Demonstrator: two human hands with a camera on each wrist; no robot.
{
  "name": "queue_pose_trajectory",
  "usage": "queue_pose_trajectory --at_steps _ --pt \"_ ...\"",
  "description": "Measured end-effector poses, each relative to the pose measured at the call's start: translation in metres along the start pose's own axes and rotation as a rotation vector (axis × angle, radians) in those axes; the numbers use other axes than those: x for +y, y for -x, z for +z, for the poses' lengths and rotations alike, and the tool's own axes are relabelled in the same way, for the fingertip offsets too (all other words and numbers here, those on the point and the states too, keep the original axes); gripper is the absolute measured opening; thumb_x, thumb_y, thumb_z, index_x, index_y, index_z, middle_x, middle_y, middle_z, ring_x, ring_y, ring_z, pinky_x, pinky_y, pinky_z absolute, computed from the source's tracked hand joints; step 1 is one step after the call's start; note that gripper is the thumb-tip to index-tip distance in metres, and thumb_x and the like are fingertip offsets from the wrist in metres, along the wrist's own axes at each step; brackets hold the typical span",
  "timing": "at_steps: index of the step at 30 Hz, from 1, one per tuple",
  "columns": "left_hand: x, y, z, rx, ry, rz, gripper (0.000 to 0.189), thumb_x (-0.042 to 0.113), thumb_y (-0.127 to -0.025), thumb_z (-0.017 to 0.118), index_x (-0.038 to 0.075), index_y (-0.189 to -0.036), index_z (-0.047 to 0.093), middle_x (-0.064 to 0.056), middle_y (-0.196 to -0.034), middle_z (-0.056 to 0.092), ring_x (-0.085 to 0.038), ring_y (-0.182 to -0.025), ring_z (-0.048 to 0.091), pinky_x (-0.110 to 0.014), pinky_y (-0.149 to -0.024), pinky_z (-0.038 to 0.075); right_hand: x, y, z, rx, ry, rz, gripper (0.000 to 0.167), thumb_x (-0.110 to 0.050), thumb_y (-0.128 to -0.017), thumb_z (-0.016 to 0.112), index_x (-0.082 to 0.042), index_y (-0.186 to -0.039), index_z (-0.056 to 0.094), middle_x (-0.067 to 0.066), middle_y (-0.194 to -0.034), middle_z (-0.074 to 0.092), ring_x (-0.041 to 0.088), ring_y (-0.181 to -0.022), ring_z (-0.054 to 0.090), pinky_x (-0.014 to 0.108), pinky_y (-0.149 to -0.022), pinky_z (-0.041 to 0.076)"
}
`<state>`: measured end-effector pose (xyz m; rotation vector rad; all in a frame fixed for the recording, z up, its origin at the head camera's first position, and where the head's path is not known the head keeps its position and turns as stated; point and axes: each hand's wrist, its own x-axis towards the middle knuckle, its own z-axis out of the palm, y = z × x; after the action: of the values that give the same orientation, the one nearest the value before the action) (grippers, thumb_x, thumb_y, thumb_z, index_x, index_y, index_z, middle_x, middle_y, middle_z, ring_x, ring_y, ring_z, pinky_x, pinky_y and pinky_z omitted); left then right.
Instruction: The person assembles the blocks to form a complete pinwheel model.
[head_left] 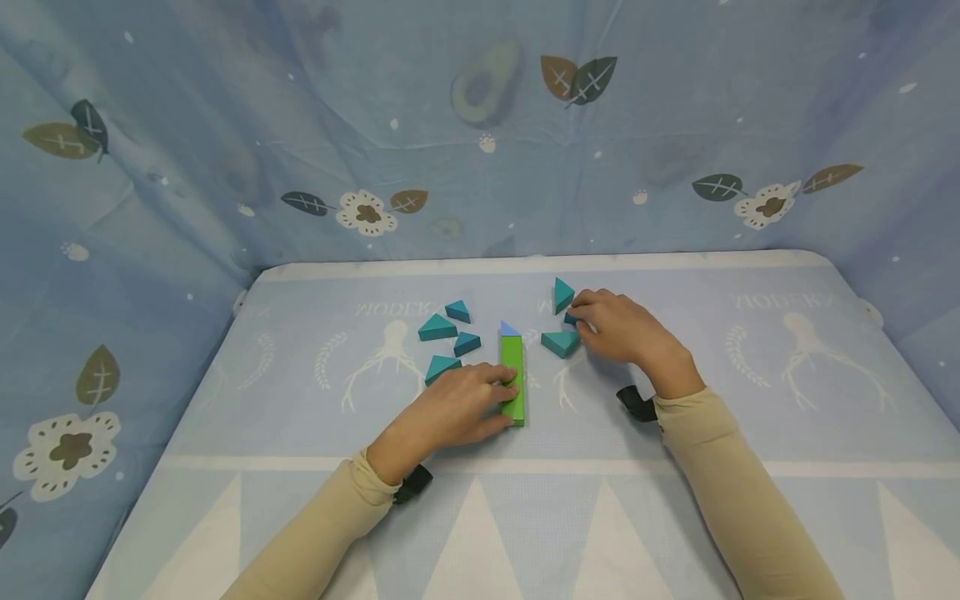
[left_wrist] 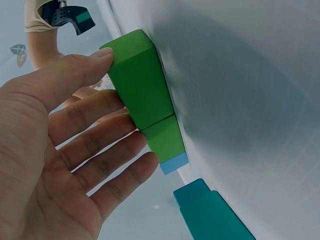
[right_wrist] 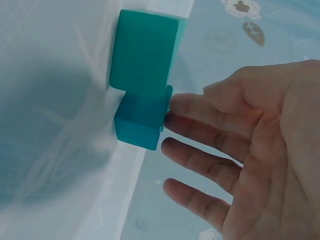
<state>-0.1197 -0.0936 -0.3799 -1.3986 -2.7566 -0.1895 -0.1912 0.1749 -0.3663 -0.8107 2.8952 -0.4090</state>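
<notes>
Two green blocks (left_wrist: pixel 140 80) lie end to end in a straight bar, with a light blue triangular block (head_left: pixel 509 328) at the far end. My left hand (head_left: pixel 461 404) lies along the bar's left side, fingers fairly straight, fingertips and thumb touching the green. On the right, my right hand (head_left: pixel 622 329) reaches over a small dark teal block (head_left: pixel 571 318), mostly hidden beneath the fingers. Its relaxed fingertips touch the edge of that block in the right wrist view. Teal triangular blocks stand just behind (head_left: pixel 563 295) and in front (head_left: pixel 560 343) of it.
Left of the green bar lies a loose group of several teal triangular blocks (head_left: pixel 437 327), the nearest one partly behind the left hand. A patterned cloth covers the table (head_left: pixel 675 450), and a blue printed curtain (head_left: pixel 337 100) hangs around its back and sides.
</notes>
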Motion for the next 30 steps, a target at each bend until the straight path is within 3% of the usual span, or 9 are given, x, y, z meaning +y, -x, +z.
queue_pose_trajectory --at_steps 4,8,15,19,23,30 --pt "0.000 0.001 -0.001 -0.003 -0.004 -0.001 0.038 0.035 -0.086 0.076 0.012 -0.115 0.074 -0.005 -0.126 0.066 -0.020 -0.115 0.063 -0.033 -0.092 0.054 -0.005 0.000 -0.003 -0.023 -0.039 0.004 0.036 -0.011 -0.098 0.052 0.000 -0.132 0.061 0.015 -0.133 0.057 0.035 -0.123 0.053 0.053 -0.101 0.045" --pt "0.000 0.001 -0.001 -0.002 -0.004 0.004 0.037 0.035 -0.086 0.075 0.012 -0.115 0.074 -0.005 -0.126 0.066 -0.019 -0.114 0.064 -0.033 -0.091 0.055 -0.015 0.003 -0.009 -0.103 -0.073 0.004 0.037 -0.011 -0.099 0.050 -0.005 -0.133 0.061 0.017 -0.139 0.054 0.034 -0.120 0.058 0.051 -0.097 0.048" --pt "0.000 0.001 -0.001 -0.002 -0.010 0.007 0.037 0.035 -0.086 0.075 0.012 -0.115 0.074 -0.005 -0.126 0.066 -0.019 -0.114 0.064 -0.033 -0.090 0.055 -0.026 0.010 -0.016 -0.161 -0.078 -0.062 0.030 -0.009 -0.098 0.051 -0.003 -0.122 0.069 0.012 -0.120 0.062 0.030 -0.105 0.063 0.045 -0.087 0.052" --pt "0.000 0.000 -0.001 -0.003 -0.012 0.009 0.037 0.035 -0.086 0.075 0.012 -0.115 0.074 -0.004 -0.126 0.066 -0.019 -0.114 0.064 -0.032 -0.090 0.055 -0.024 0.012 -0.015 -0.183 -0.087 -0.066 0.028 -0.009 -0.098 0.053 0.000 -0.119 0.070 0.013 -0.122 0.061 0.031 -0.109 0.060 0.045 -0.090 0.051" --pt "0.001 -0.001 -0.001 0.001 -0.013 0.012 0.037 0.035 -0.086 0.076 0.012 -0.115 0.074 -0.004 -0.125 0.066 -0.019 -0.113 0.064 -0.032 -0.090 0.055 -0.024 0.012 -0.013 -0.217 -0.084 -0.041 0.032 -0.012 -0.097 0.053 -0.001 -0.124 0.067 0.013 -0.130 0.056 0.033 -0.118 0.056 0.048 -0.095 0.048" --pt "0.001 0.000 -0.001 0.006 -0.019 0.007 0.037 0.035 -0.086 0.076 0.012 -0.115 0.074 -0.005 -0.125 0.066 -0.019 -0.113 0.064 -0.032 -0.090 0.055 -0.027 0.009 -0.009 -0.221 -0.026 -0.078 0.038 -0.014 -0.096 0.052 -0.003 -0.132 0.061 0.015 -0.138 0.052 0.036 -0.125 0.053 0.050 -0.098 0.047"
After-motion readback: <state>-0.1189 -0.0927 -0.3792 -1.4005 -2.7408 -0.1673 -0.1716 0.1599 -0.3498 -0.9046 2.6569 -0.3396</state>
